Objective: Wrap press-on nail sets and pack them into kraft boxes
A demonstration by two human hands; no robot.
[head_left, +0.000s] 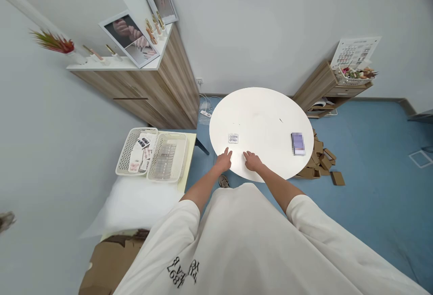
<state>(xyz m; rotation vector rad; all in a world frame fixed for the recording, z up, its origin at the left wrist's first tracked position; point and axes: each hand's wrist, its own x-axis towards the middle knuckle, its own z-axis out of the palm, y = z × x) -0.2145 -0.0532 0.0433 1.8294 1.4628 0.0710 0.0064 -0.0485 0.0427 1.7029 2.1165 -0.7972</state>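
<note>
Head cam shows the left hand (223,160) and right hand (252,161) both empty, fingers loosely spread at the desk (260,114) edge. Small clear case (233,138) sits just beyond the left fingertips; honestly, I'd steady its sides lightly, no pressing down.

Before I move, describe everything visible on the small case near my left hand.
The small, squarish case looks like clear plastic, with greyish pieces inside, too small to identify. It lies flat on the white table, toward the left side. The left hand is nearest, fingertips short of it; only the table seems to touch it.
</note>
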